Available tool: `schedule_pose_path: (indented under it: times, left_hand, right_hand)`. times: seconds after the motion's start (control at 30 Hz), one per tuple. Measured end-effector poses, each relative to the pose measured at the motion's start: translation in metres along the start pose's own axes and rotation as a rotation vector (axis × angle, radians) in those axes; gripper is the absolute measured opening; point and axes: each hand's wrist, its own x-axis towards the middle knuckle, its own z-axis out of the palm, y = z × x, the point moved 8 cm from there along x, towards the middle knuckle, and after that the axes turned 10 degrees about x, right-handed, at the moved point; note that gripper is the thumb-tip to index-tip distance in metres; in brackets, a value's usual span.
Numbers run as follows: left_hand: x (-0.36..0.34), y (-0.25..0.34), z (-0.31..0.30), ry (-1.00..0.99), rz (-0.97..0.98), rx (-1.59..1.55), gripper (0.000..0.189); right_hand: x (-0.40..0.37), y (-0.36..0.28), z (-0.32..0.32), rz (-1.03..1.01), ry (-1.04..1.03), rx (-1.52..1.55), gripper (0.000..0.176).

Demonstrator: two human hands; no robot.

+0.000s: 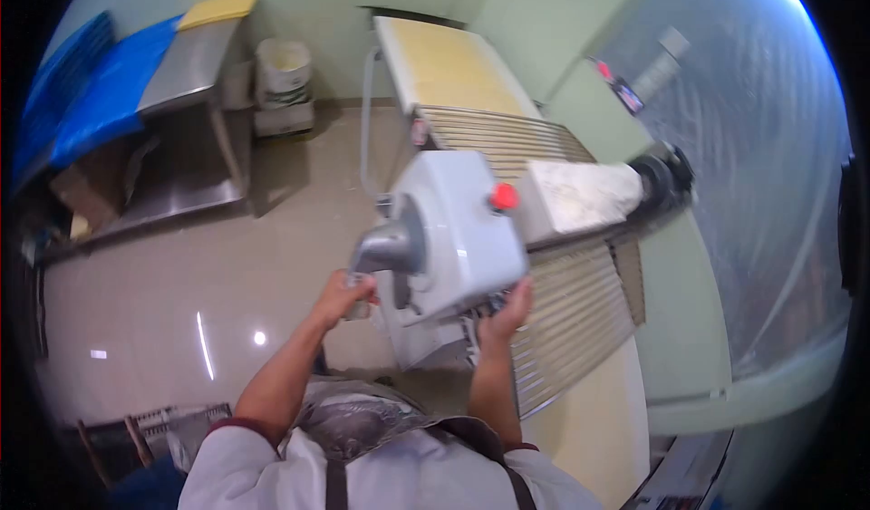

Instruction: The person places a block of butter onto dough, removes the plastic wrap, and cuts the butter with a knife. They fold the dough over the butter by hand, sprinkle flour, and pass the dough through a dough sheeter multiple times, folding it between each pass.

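Note:
In front of me stands a dough sheeter [462,229] with a pale grey housing and a red button [504,197] on it. A thick metal lever [390,247] juts from the housing's left side. My left hand [340,298] is closed around the lever's lower handle. My right hand [506,315] rests against the lower near edge of the housing, where dark fittings show; its fingertips are partly hidden and blurred. Metal slatted guards [575,320] lie on both sides of the rollers. A pale belt [589,428] runs towards me, and a flat yellow layer [453,62] covers the far end.
A white, flour-dusted cover [580,197] lies across the machine beside a dark round part [652,179]. At left stands a steel table [186,80] with blue plastic sheeting [113,84]. A white bin [284,66] stands near the wall. Translucent plastic sheeting [752,148] hangs at right.

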Motion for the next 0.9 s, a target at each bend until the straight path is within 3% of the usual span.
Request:
schedule_pose_path:
  times: [0.1,0.27,0.37,0.47,0.53,0.63,0.73,0.77,0.83,0.9]
  left_hand:
    - [-0.005,0.002,0.002,0.086,-0.034,0.021,0.033]
    - [-0.002,0.008,0.001,0.098,-0.105,0.193,0.034]
    - [-0.002,0.014,-0.004,0.058,-0.140,0.243,0.035]
    - [0.019,0.025,-0.018,0.048,0.231,0.349,0.036]
    - [0.022,0.023,-0.018,0.006,0.254,0.399,0.037]
    - [0.019,0.030,-0.020,-0.011,0.265,0.439,0.039]
    - [0.018,0.032,-0.017,0.009,0.288,0.374,0.037]
    - [0.018,0.033,-0.018,0.015,0.298,0.344,0.036]
    - [0.017,0.026,-0.016,-0.029,0.198,0.268,0.035]
    - [0.021,0.027,-0.016,-0.034,0.170,0.222,0.034]
  right_hand:
    - [-0.004,-0.013,0.021,-0.034,-0.018,0.063,0.049]
    - [-0.023,-0.032,0.044,-0.123,0.174,-0.035,0.049]
    - [-0.015,-0.027,0.024,-0.115,0.199,-0.073,0.046]
    - [-0.015,-0.027,0.023,-0.136,0.169,-0.086,0.046]
    - [-0.014,-0.028,0.020,-0.144,0.172,-0.106,0.048]
    - [-0.018,-0.039,0.042,-0.290,0.037,-0.238,0.049]
    - [-0.039,-0.074,0.087,-0.788,-0.054,-0.787,0.049]
    - [-0.046,-0.078,0.108,-0.865,-0.190,-0.882,0.046]
    - [-0.063,-0.082,0.146,-0.997,-0.454,-1.077,0.041]
    - [-0.063,-0.087,0.162,-0.906,-0.478,-1.180,0.039]
